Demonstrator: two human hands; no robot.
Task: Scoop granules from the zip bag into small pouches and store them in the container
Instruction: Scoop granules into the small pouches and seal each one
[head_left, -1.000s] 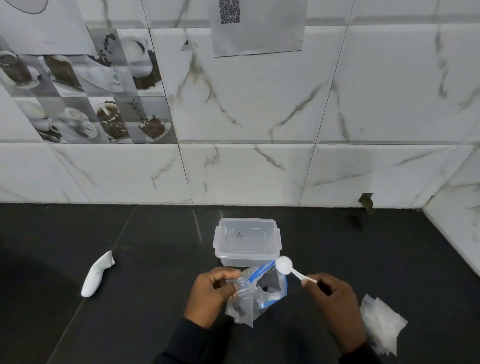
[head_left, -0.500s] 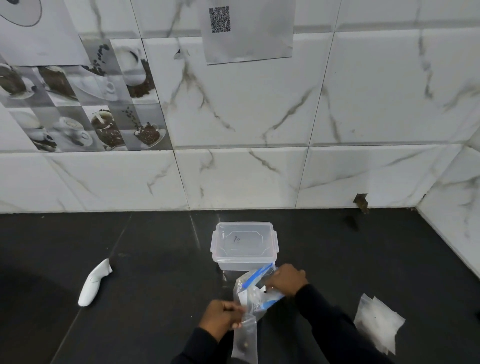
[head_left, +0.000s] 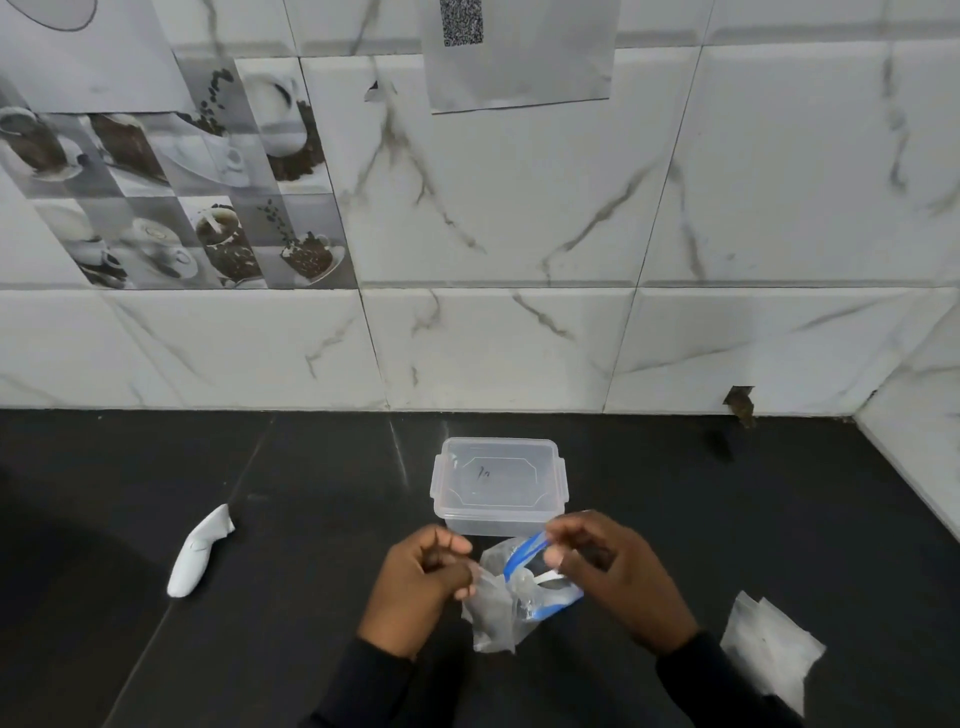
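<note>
My left hand (head_left: 421, 587) pinches the top edge of a small clear pouch (head_left: 491, 621), which hangs down in front of the zip bag. The clear zip bag (head_left: 540, 603) with a blue zip strip stands between my hands, its mouth open. My right hand (head_left: 618, 577) is at the bag's mouth, thumb and fingers closed on the handle of the white scoop (head_left: 543, 576). The scoop's bowl sits low in the mouth, close to the pouch. I cannot see granules in it. The clear container (head_left: 498, 483), lid on, stands just behind the bag.
A loose pile of empty clear pouches (head_left: 769, 644) lies on the black counter (head_left: 311, 519) to the right. A white handheld object (head_left: 200, 553) lies at the left. The tiled wall rises behind the container and returns at the far right.
My right hand has drawn back from deep in the zip bag to its mouth. My left hand has lifted the pouch up beside the bag. The camera has tilted slightly.
</note>
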